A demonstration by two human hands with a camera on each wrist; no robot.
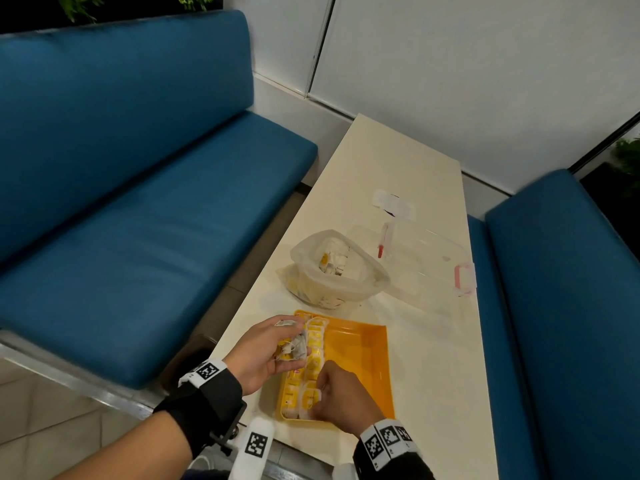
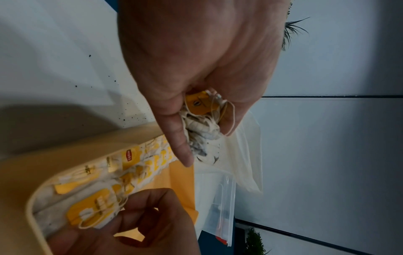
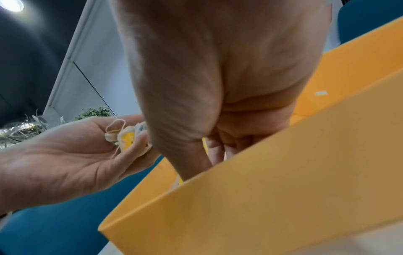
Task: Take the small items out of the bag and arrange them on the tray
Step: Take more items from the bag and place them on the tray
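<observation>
Partly done: tea bags (image 1: pixel 313 362) lined the tray's (image 1: pixel 363 355) left side; left hand (image 1: pixel 266 351) clutched a bunch (image 1: pixel 294 344), right hand (image 1: pixel 343 396) pinched one; more remained in the bag (image 1: pixel 337 268).

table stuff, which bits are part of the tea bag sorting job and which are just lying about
In the job:
orange plastic tray
clear plastic bag of tea bags
clump of tea bags in left hand
rows of tea bags

Lying about:
clear lidded box with pink clips
white wrapper
</observation>
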